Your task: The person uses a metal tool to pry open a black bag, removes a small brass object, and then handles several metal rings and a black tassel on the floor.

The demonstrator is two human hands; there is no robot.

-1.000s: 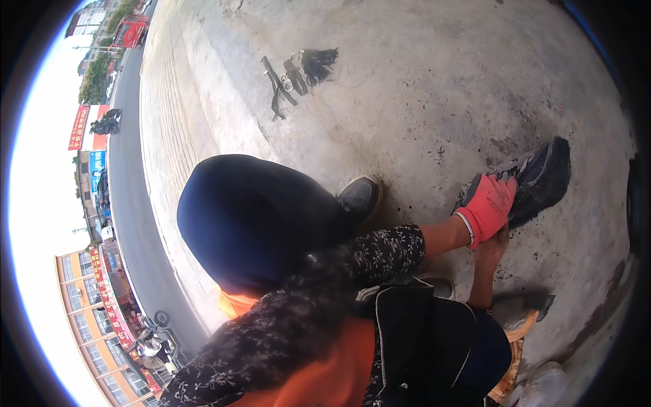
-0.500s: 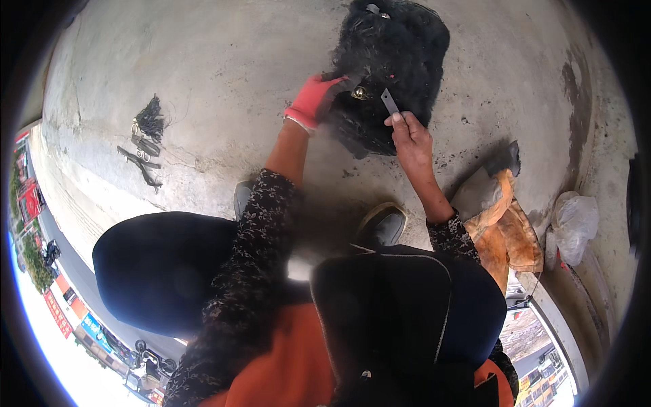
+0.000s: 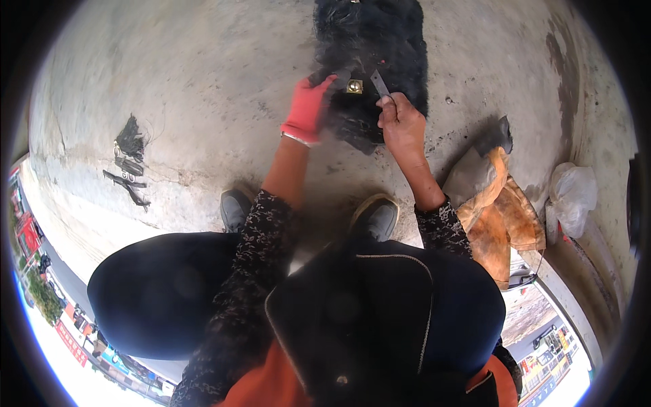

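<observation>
A black furry piece [image 3: 400, 41] lies flat on the concrete, with a gold-coloured metal clasp [image 3: 354, 86] on it. My left hand [image 3: 308, 108] wears a red glove with dark fingertips. Its fingers are closed on the fur just left of the clasp, though the dark tips blend into it. My bare right hand [image 3: 403, 125] grips a flat metal knife blade [image 3: 380, 84] between thumb and fingers. The blade, with a small hole near its end, points up and away over the fur, right of the clasp.
Cut-off black fur [image 3: 131, 139] and dark strips [image 3: 129, 186] lie on the floor at left. A stained orange-brown cloth [image 3: 502, 217] and a clear plastic bag [image 3: 573, 197] are at right. My shoes [image 3: 377, 216] stand close to the furry piece.
The view has shifted, so the furry piece sits farther up and left. The blade stays in my right hand, which has turned so its back shows more. The clasp shows more fully.
</observation>
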